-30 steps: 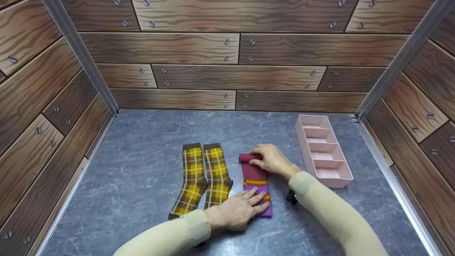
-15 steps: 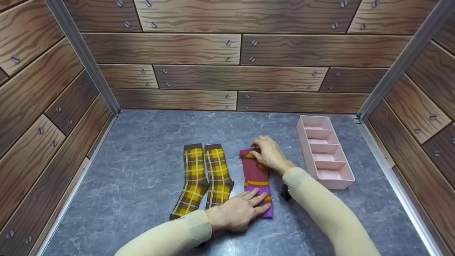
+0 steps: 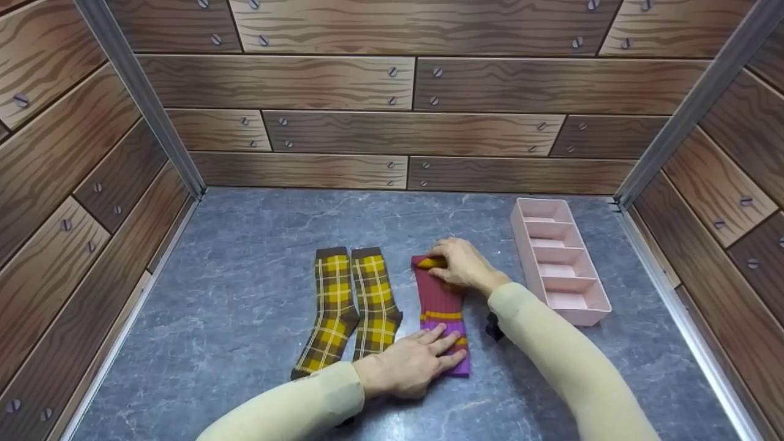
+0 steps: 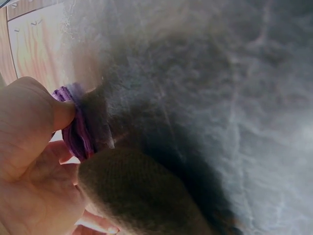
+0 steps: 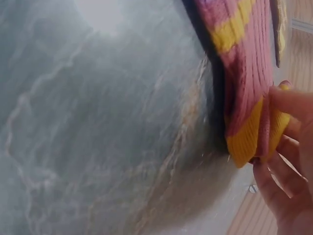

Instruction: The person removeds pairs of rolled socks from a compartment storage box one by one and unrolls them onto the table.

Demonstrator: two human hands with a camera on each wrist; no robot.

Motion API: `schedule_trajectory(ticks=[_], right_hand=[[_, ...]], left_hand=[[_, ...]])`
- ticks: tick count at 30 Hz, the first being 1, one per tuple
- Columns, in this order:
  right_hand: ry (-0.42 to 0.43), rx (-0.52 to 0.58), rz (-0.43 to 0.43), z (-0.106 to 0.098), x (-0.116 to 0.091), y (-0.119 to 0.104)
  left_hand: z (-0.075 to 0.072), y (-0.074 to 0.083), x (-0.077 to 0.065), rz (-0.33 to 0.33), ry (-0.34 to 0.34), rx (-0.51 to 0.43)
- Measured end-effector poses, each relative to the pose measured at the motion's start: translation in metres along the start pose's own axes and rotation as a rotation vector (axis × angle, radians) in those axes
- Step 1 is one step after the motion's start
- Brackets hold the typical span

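A maroon and purple sock (image 3: pixel 440 297) with yellow bands lies lengthwise on the grey marbled table. My left hand (image 3: pixel 409 362) rests on its purple near end, fingers spread and straight. Seen from the left wrist, the thumb lies against the layered purple edge (image 4: pixel 78 132). At the far end my right hand (image 3: pixel 464 266) pinches the fabric between thumb and fingers. The right wrist view shows this turned end with yellow patches (image 5: pixel 244 137) folded at the fingertips. Two yellow and brown plaid socks, a left one (image 3: pixel 334 294) and a right one (image 3: pixel 372 288), lie flat side by side, partly behind my left forearm.
To the right stands a pink box (image 3: pixel 528 257) with several compartments in a row. Wood-patterned walls (image 3: pixel 343 86) and metal edge strips (image 3: pixel 674 343) enclose the table. A brown sock end (image 4: pixel 132 191) sits close to my left palm in the left wrist view.
My right hand has moved slightly away from me. The rolled far end of the maroon sock has come undone, and a yellow patch now shows there. The left hand stays put.
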State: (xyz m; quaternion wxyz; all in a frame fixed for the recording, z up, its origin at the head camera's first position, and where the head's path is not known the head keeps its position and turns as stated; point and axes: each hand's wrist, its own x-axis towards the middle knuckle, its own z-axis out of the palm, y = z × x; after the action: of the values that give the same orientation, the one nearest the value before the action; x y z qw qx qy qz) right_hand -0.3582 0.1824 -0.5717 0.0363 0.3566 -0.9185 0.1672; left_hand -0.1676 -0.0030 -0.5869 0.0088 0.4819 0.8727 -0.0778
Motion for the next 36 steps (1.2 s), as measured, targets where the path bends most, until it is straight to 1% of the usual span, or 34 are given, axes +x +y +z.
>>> schedule_trajectory(ticks=[3,6,9,12,14,16,19,22,25,27,30,36], right_hand=[[-0.005,-0.004,0.021,0.000,0.007,0.001],[0.017,0.011,0.080,-0.001,0.013,0.004],[0.071,0.012,0.157,-0.001,0.018,0.008],[0.134,-0.015,0.215,0.002,0.020,0.011],[0.172,-0.030,0.228,0.004,0.020,0.013],[0.193,-0.037,0.216,0.006,0.019,0.014],[0.179,-0.008,0.169,0.008,0.018,0.013],[0.114,0.022,0.129,0.007,0.017,0.012],[0.054,0.024,0.118,0.005,0.019,0.011],[0.044,0.018,0.128,0.004,0.021,0.010],[0.071,0.026,0.189,0.004,0.025,0.010],[0.197,0.089,0.392,0.003,0.035,0.010]], left_hand=[[-0.001,-0.001,-0.001,0.001,-0.006,0.005],[-0.002,-0.001,-0.001,-0.002,-0.013,0.005],[-0.002,-0.001,-0.001,-0.006,-0.022,-0.002],[-0.002,-0.001,-0.001,-0.008,-0.029,-0.014],[-0.002,-0.001,-0.001,-0.009,-0.031,-0.019],[-0.002,-0.001,-0.001,-0.008,-0.028,-0.020],[-0.002,-0.002,-0.001,-0.006,-0.024,-0.004],[-0.002,-0.003,-0.001,-0.004,-0.028,0.008],[-0.002,-0.003,-0.001,-0.008,-0.039,0.009],[-0.003,-0.003,-0.001,-0.012,-0.045,0.006],[-0.003,-0.002,-0.001,-0.013,-0.044,0.008],[-0.004,0.000,-0.001,-0.011,-0.038,0.031]])
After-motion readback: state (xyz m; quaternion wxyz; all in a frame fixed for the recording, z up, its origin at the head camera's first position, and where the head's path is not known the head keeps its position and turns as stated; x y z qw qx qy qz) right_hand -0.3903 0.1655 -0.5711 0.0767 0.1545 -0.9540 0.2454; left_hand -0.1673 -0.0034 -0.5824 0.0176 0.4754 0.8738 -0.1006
